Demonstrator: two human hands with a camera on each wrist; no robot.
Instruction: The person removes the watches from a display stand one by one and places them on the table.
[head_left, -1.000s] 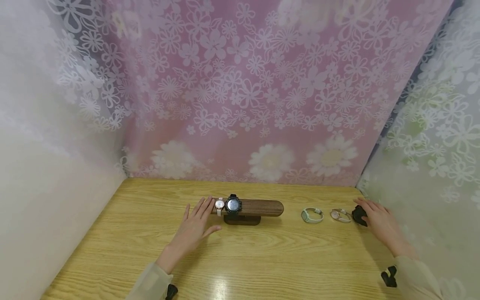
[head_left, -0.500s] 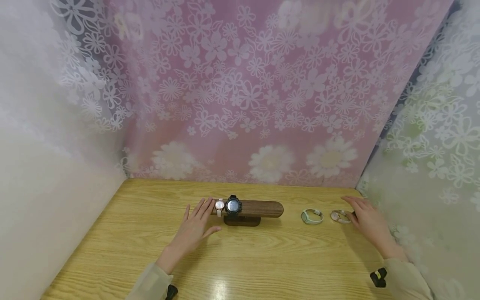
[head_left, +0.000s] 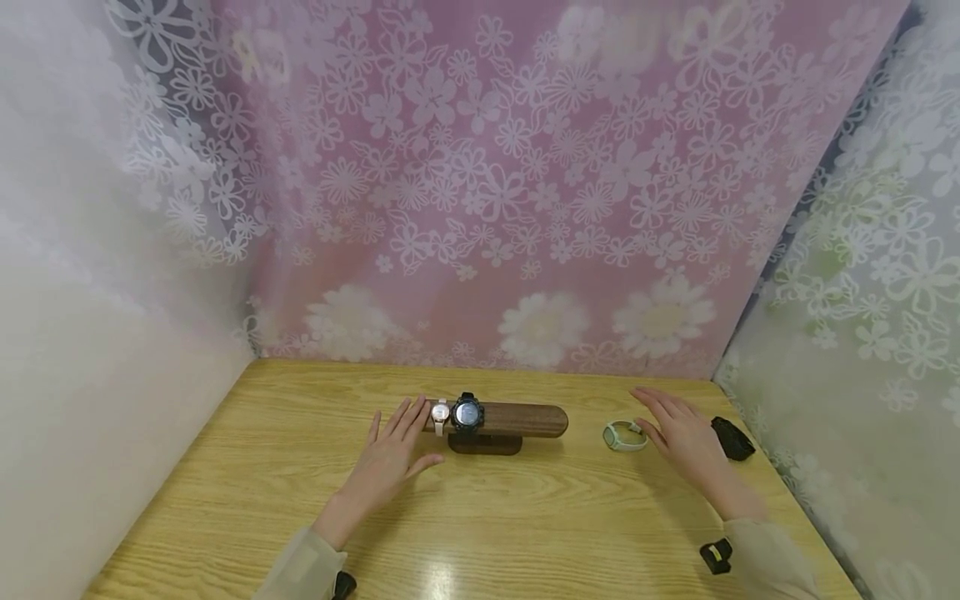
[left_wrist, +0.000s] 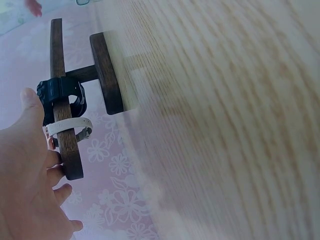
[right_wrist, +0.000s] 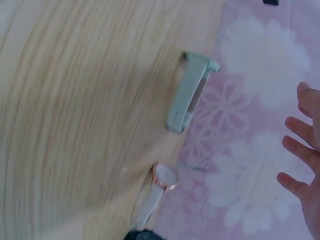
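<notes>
My left hand rests with straight fingers on the left end of a dark wooden watch stand. Strapped round the stand's bar near that hand are a white-strapped wristwatch and a black digital-style wristwatch. In the left wrist view, the thumb is beside the black one. My right hand, holding nothing, hovers just right of a mint-green wristwatch, fingers extended. A rose-gold watch with a pale strap shows in the right wrist view; the hand hides it from the head camera.
A black wristwatch lies right of the right hand, close to the table's right edge. Floral curtains enclose the wood-grain table at the back and sides.
My right hand has left the black watch at the far right and moved left, over the rose-gold watch to beside the mint-green one. The left hand has stayed put.
</notes>
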